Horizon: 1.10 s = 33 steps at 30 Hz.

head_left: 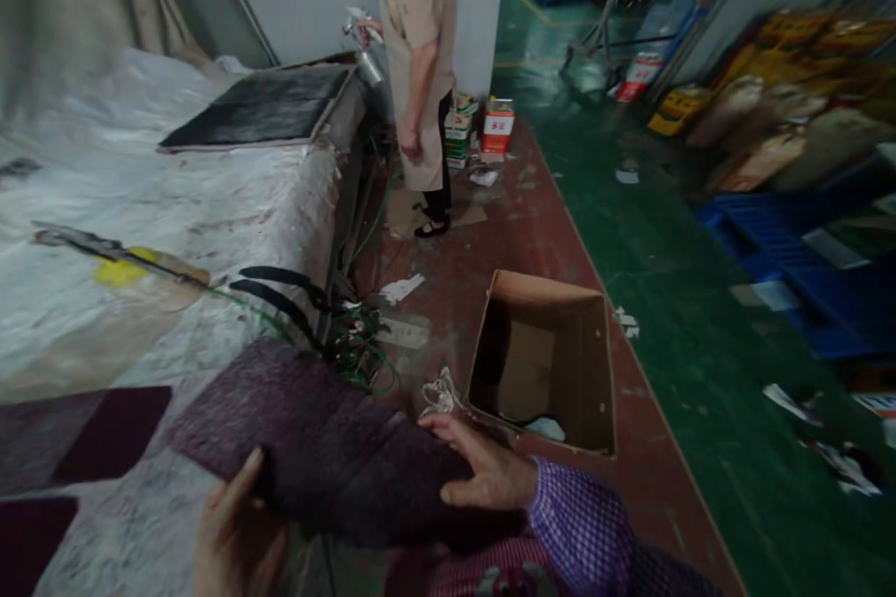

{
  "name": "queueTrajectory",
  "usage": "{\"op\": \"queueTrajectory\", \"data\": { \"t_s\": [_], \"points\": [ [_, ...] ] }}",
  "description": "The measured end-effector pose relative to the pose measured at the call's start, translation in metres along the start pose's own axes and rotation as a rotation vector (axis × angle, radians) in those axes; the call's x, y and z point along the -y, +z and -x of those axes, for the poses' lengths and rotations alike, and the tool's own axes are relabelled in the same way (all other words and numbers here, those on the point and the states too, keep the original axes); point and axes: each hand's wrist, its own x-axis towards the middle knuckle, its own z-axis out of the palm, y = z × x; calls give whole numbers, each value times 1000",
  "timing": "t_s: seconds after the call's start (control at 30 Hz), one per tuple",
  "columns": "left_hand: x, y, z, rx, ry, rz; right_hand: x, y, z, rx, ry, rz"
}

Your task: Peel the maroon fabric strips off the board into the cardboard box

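Observation:
A dark purple felt mat (315,434) sticks out over the edge of the stained worktable (140,205). My left hand (234,532) grips its near edge, thumb on top. My right hand (483,471), in a purple checked sleeve, lies on the mat's right end with fingers curled over it. Two more dark purple pieces (77,434) lie on the table at the left.
An open cardboard box (550,359) stands on the red floor right of my hands. A tool with a yellow part (119,261) and green wires (350,345) lie by the table edge. Another person (420,65) stands at the table's far end beside a black mat (262,107). Blue pallets (805,270) at right.

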Motion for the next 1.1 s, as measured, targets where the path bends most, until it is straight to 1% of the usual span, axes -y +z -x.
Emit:
{"op": "queueTrajectory", "data": {
  "t_s": [0.03,0.07,0.13,0.2,0.3,0.4,0.5,0.6,0.7,0.8,0.93,1.1],
  "points": [
    [14,26,0,13,-105,23,-1,-16,14,-27,-17,-27],
    [28,51,-1,39,-167,47,-4,-32,26,-61,-23,-39],
    [59,97,-6,107,-258,61,-11,-60,46,-145,-8,-45],
    [91,136,-16,190,-310,44,-22,-85,61,-243,40,-48],
    [138,182,-37,275,-363,19,-40,-119,72,-389,131,-64],
    [183,215,-62,375,-449,-6,-58,-148,73,-468,239,30],
    [227,241,-85,463,-577,-48,-74,-172,71,-525,360,134],
    [272,262,-100,513,-704,-106,-89,-187,71,-599,437,121],
    [316,279,-107,507,-835,-188,-99,-198,76,-645,515,111],
    [355,292,-108,468,-958,-265,-106,-208,85,-706,528,19],
    [397,303,-104,417,-1081,-317,-118,-224,98,-785,504,-199],
    [434,307,-97,378,-1259,-328,-138,-243,113,-836,536,-279]
  ]
}}
